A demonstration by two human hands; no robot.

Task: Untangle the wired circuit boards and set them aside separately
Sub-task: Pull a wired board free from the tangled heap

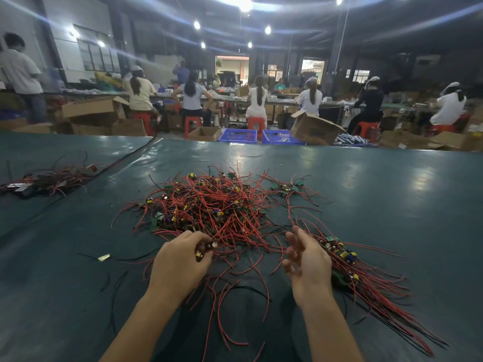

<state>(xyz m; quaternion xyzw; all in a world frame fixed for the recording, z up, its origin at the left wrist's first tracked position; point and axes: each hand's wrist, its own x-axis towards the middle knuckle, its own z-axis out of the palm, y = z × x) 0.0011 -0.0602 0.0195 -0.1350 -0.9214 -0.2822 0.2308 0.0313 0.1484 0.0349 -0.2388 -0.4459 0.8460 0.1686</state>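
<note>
Wired circuit boards [222, 205] lay in a big red knot in the middle of the frame, on the green table [392, 178]. The left hand [180, 259] pinched one small board [206, 248] at the knot's near edge. The right hand [308, 262] was loose and held nothing, beside the tidy bunch [366, 278] at lower right. A hard tug could snag wires, drag the knot or snap a wire.

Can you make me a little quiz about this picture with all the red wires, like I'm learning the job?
1. True or false: the right hand grips a board.
2. Which hand holds a small board at the edge of the tangled pile? A) left hand B) right hand C) neither
3. Fill in: the tidy bundle lies to the ____ of the right hand.
Key: 1 false; 2 A; 3 right.
</note>
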